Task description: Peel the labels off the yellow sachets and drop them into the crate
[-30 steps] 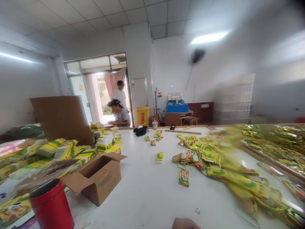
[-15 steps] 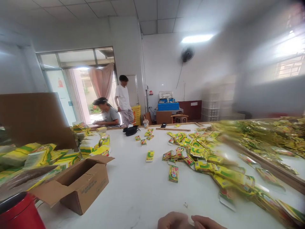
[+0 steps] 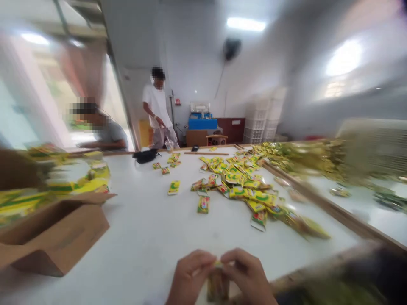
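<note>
Box [image 3: 71, 237] on the table [image 3: 143, 250], near L; packet pile [image 3: 235, 176] R of ctr, w/ a divider strip [image 3: 321, 212] R of that. Single packet [image 3: 218, 288] down front btwn L hand [image 3: 190, 273] & R hand [image 3: 249, 273]. Bag [image 3: 145, 156] near back edge (cup [image 3: 169, 146] just R of it), crates [image 3: 255, 125] behind the table.

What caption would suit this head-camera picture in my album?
Left hand and right hand hold a small packet at a white table, yellow packets heaped beyond.

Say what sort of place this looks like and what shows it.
Probably a packing workshop: small rectangular yellow-and-green packets lie heaped on a white table, an open brown cardboard box sits on it, and white latticed crates stand stacked behind.
</note>
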Demonstrator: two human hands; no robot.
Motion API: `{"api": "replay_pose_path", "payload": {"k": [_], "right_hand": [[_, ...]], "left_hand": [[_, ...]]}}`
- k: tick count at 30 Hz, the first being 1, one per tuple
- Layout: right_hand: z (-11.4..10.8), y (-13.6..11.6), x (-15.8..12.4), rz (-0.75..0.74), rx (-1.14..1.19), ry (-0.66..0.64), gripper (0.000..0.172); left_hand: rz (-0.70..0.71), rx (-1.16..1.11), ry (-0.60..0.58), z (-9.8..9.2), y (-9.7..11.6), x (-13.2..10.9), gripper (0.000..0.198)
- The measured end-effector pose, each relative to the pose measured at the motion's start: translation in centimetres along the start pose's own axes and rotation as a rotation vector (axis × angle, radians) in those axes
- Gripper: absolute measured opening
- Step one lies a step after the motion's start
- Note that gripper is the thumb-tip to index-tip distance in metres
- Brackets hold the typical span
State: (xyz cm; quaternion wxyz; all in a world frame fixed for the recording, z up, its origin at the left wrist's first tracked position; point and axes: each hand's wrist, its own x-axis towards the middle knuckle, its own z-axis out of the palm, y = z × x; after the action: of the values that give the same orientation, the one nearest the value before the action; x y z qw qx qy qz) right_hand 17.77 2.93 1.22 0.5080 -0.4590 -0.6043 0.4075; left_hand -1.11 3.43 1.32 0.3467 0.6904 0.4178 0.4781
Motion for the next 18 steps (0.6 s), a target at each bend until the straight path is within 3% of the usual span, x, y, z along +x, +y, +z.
{"api": "replay_pose_path", "payload": {"k": [6, 12, 15, 18], "right_hand": [[-0.5, -1.2, -0.4, -0.112, -0.018, -0.02, 0.005], [1.0, 0.3, -2.2, -0.215, -0.033, 0.05, 0.013], [1.1, 0.2, -2.5, -0.167, -0.017, 0.059, 0.009], [-2.9, -0.5, -3.0, -0.084, -0.027, 0.229, 0.007]], "left_hand": [[0.137, 0.053, -0.126, -1.3, -0.4, -0.9, 0.026], [0.295, 0.118, -0.156, -0.8, -0.2, -2.0, 0.038], [0.251, 0.11, -0.238, -0.7, 0.0, -1.4, 0.03], [0.065, 0.287, -0.273, -0.8, -0.7, 2.2, 0.024]]}}
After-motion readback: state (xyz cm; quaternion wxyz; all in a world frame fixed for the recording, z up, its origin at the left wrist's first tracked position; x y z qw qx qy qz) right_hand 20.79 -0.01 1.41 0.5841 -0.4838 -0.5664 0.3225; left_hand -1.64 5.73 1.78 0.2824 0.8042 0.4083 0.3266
